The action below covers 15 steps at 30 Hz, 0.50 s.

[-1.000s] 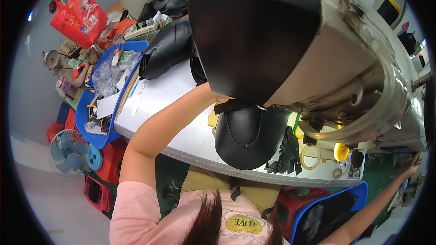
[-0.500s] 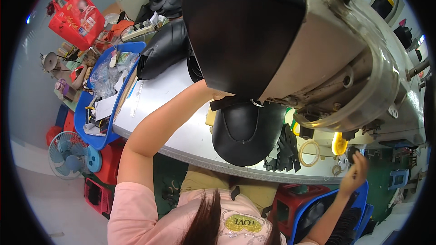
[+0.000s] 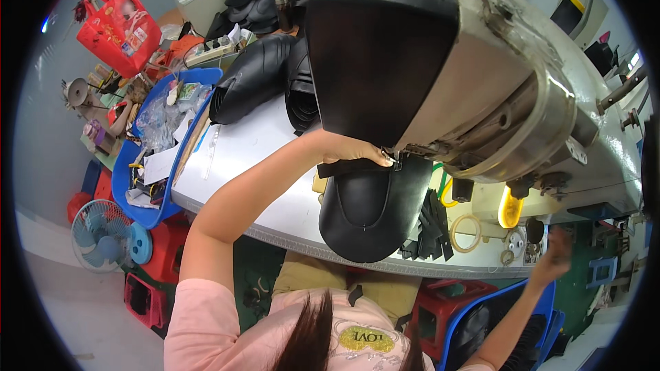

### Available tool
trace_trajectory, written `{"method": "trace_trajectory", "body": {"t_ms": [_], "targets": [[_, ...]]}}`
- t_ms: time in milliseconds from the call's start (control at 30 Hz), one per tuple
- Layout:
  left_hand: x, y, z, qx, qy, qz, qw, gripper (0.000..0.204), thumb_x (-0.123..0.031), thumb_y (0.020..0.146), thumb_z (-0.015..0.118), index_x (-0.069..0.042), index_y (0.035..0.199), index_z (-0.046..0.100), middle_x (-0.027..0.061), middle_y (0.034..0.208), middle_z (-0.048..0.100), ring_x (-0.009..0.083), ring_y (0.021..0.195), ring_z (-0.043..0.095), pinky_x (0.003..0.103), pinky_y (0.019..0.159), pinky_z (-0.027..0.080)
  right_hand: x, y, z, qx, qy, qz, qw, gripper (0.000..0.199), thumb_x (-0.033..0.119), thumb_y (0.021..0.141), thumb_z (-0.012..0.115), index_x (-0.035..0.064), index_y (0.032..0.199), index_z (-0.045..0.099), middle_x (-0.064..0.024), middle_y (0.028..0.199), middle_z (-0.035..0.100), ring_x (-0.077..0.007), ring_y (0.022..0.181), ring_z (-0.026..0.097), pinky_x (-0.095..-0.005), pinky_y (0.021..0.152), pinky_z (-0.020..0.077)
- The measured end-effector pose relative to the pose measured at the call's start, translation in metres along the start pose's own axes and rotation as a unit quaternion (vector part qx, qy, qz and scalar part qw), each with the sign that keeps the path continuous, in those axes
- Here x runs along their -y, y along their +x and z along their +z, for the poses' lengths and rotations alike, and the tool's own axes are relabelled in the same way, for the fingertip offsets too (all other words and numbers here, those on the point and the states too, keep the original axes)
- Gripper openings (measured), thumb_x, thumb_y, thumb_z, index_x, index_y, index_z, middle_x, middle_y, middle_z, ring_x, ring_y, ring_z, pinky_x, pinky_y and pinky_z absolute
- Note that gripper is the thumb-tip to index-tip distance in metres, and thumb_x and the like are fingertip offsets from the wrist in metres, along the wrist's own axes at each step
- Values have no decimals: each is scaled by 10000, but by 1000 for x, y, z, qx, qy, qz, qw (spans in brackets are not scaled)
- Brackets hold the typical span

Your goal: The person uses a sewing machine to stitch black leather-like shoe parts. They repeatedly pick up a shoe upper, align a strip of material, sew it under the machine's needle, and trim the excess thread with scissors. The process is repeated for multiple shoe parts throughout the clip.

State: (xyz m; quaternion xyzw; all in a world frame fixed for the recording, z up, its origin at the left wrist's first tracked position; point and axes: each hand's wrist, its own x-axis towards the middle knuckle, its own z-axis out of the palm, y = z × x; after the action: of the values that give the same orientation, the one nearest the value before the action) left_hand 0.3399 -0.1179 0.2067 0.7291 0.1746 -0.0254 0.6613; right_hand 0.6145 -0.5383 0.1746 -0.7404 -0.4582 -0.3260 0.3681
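Note:
A black leather piece with a rounded end and a curved stitched line (image 3: pixel 354 230) lies under the sewing machine head (image 3: pixel 385 48). Across its upper part runs a black strip (image 3: pixel 344 167). My left hand (image 3: pixel 354 149) is at the strip with fingers bent, its thumb tip close beside the presser foot (image 3: pixel 397 159); the machine head hides some of the fingers. Off to the right, my right hand (image 3: pixel 554 255) is raised by the table's right edge, smeared by motion, just beyond a round black knob (image 3: pixel 535 231). Whether it touches that knob cannot be made out.
Black strips (image 3: pixel 430 230) and a tape ring (image 3: pixel 467 233) lie right of the leather piece. Rolled black leather pieces (image 3: pixel 253 79) rest at the back left. A cluttered blue tray (image 3: pixel 118 175) borders the table's left. Below right, a blue bin (image 3: pixel 450 330) holds black pieces.
My left hand has moved right along the strip, its thumb now showing by the presser foot. My right hand has shifted right and slightly down from the black knob. The view has shifted slightly.

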Motion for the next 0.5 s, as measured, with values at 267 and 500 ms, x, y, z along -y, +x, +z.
{"method": "trace_trajectory", "body": {"t_ms": [267,500], "targets": [[6,9,-3,45,8,-9,999,735,-232,706,755,-43,1311,382,95,1317,425,196,1227,374,314,1020,286,-263,159,-215,-62,-225,142,962,351,291,916,445,9,1098,547,-126,884,616,-236,715,557,-309,660,433],[1,2,8,-41,-51,-4,998,345,-27,688,717,-22,1017,612,65,973,623,140,900,572,262,834,438,-258,67,-71,-328,63,321,886,302,226,879,497,8,1070,579,-79,888,620,-143,691,576,-246,548,469]]}}
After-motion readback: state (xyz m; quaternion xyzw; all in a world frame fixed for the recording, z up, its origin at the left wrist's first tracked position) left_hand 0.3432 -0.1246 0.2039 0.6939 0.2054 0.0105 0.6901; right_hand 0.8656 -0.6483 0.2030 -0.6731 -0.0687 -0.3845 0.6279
